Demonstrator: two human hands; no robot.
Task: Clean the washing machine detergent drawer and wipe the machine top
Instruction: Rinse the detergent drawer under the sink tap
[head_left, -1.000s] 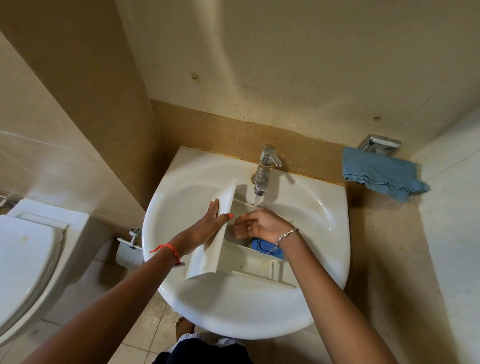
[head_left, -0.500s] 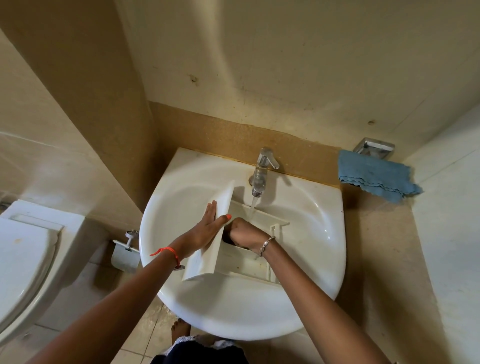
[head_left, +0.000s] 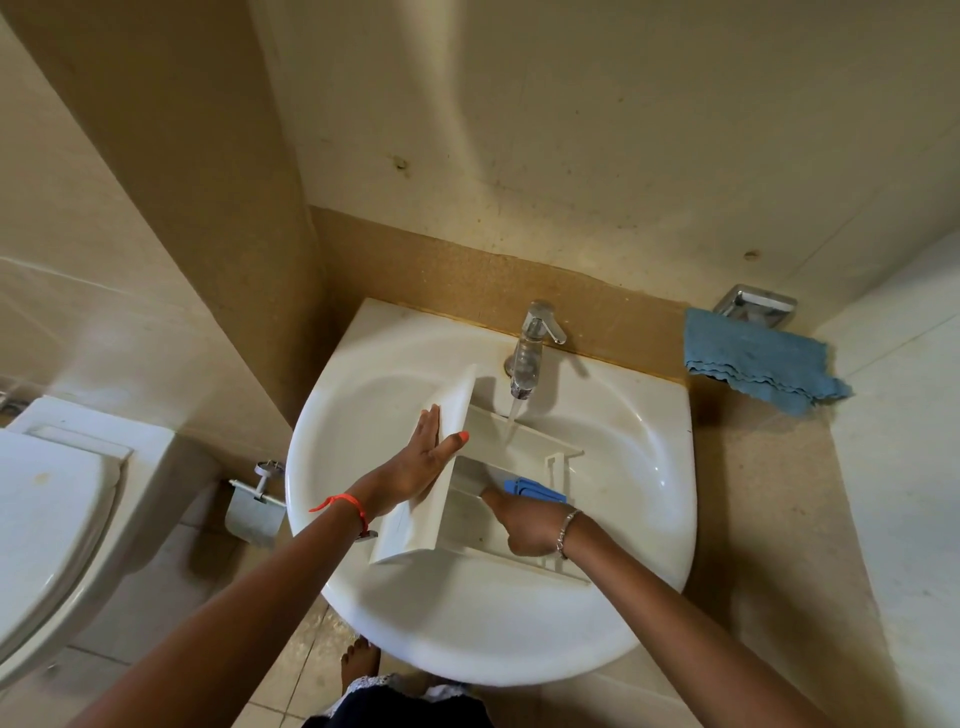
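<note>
**Drawer under the running tap**

At the far left stands a white toilet with its lid down. Just right of it, low on the wall, a toilet paper holder carries a roll. A white sink fills the middle of the view, fixed against a tan wall.

The left hand, with an orange band at the wrist, lies flat and open against the outer face of the drawer's white front panel; the fingers are stretched out along it and the thumb hooks over the panel's edge, bracing it rather than closing around it. The detergent drawer rests inside the sink bowl, tilted, with its front panel to the left and its open compartments facing up. A chrome tap at the back of the sink runs a thin stream of water into the far end of the drawer.

The right hand, with a bracelet on its wrist, reaches into the drawer's near compartment with fingers curled and one pointing inward; I cannot tell whether it holds anything. A blue insert sits in the drawer just beyond this hand.

Farther right, a blue cloth hangs from a metal holder on the wall.
</note>
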